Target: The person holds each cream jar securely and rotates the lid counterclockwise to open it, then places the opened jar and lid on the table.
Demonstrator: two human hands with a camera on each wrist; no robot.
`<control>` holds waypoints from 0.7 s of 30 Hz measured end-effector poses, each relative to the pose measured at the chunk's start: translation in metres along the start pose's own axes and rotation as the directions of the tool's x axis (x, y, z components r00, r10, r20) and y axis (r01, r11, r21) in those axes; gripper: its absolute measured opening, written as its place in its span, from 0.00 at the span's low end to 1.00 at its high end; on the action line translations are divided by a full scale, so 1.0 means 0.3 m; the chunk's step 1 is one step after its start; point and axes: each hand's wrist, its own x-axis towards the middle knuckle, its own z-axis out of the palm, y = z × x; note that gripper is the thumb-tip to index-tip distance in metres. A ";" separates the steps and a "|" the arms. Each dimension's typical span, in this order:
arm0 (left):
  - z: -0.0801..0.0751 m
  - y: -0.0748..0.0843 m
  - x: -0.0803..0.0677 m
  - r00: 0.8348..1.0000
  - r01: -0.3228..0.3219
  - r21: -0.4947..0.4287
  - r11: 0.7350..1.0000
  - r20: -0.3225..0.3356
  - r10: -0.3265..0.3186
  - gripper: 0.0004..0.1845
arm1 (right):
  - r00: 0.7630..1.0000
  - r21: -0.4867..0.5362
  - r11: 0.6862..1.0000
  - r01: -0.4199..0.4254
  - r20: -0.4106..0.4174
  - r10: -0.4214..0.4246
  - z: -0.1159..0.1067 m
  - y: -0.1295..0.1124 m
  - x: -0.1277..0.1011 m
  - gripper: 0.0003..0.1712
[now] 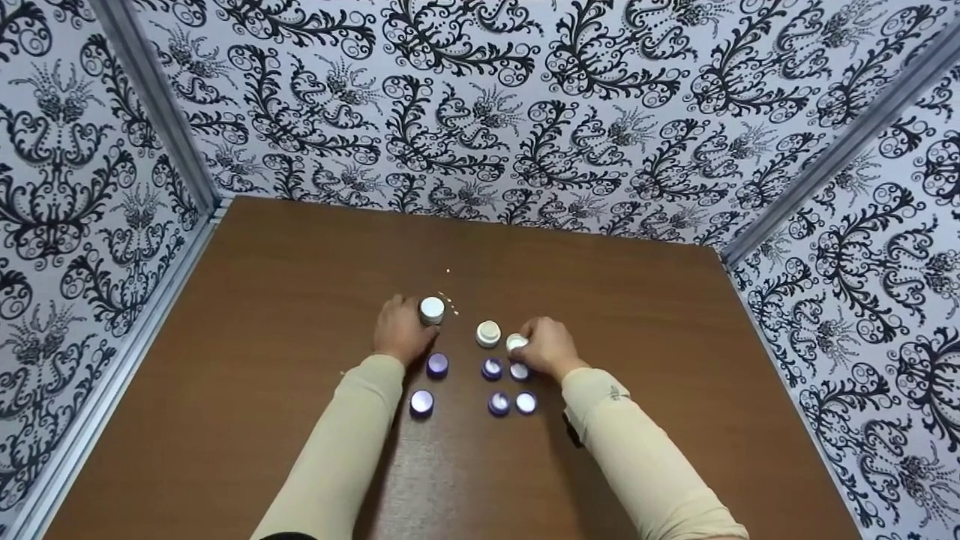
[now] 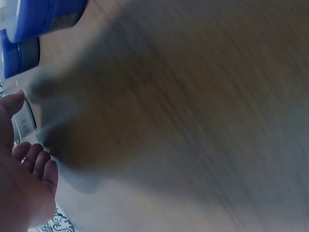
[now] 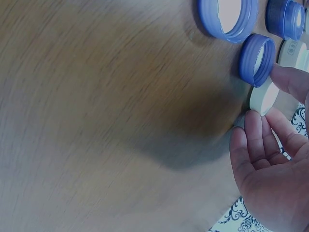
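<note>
Head view first: my left hand (image 1: 401, 335) curls round a white jar (image 1: 432, 310) on the brown table (image 1: 247, 360), and my right hand (image 1: 547, 346) pinches a white cap (image 1: 516, 343). Between them stands a second white jar (image 1: 488, 334). Nearer to me lie five purple caps (image 1: 438, 365), two beside my left wrist and four... no, three in a cluster by my right, all apart from one another.

Left wrist view: mostly blur. My thumb (image 2: 10, 106) touches the jar's side (image 2: 24, 118), my other fingers (image 2: 36, 162) bend loosely below it, and blue shapes (image 2: 43, 17) sit at the top corner.

Right wrist view: my thumb (image 3: 292, 79) and fingertips (image 3: 256, 128) pinch the white cap (image 3: 264, 98) on edge, just off the table. Purple caps (image 3: 257, 59) lie open side up right beside it.
</note>
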 end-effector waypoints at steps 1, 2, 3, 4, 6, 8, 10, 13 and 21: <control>0.006 0.003 0.002 1.000 0.004 0.002 1.000 0.000 -0.004 0.30 | 1.000 -0.002 1.000 -0.001 0.002 0.001 0.001 0.001 0.001 0.12; 0.011 0.005 0.004 1.000 0.011 0.003 1.000 0.002 -0.011 0.30 | 1.000 -0.003 1.000 -0.001 0.003 0.001 0.002 0.002 0.002 0.12; 0.016 0.006 0.007 1.000 0.018 0.005 1.000 0.002 -0.018 0.31 | 1.000 -0.003 1.000 -0.001 0.005 0.001 0.003 0.004 0.003 0.12; 0.020 0.007 0.009 1.000 0.024 0.006 1.000 0.002 -0.024 0.31 | 1.000 -0.001 1.000 0.001 0.003 -0.001 0.004 0.004 0.004 0.12; 0.028 0.007 0.014 1.000 0.031 0.011 0.999 -0.006 -0.031 0.31 | 1.000 0.001 1.000 0.001 0.002 -0.001 0.006 0.005 0.007 0.13; 0.030 0.005 0.017 0.999 0.037 0.014 0.999 -0.019 -0.037 0.30 | 1.000 0.004 1.000 0.009 -0.002 -0.009 0.007 0.002 0.009 0.13; 0.031 0.003 0.020 0.999 0.044 0.011 0.999 -0.030 -0.044 0.30 | 1.000 0.007 1.000 0.014 -0.003 -0.014 0.008 0.000 0.010 0.13; 0.034 0.000 0.023 0.998 0.051 0.005 0.999 -0.041 -0.051 0.27 | 1.000 0.002 1.000 0.010 0.000 -0.010 0.006 -0.003 0.008 0.14; 0.036 -0.002 0.019 0.997 0.055 -0.054 0.997 -0.049 -0.057 0.24 | 1.000 0.007 1.000 -0.002 -0.001 0.002 0.006 0.009 0.003 0.17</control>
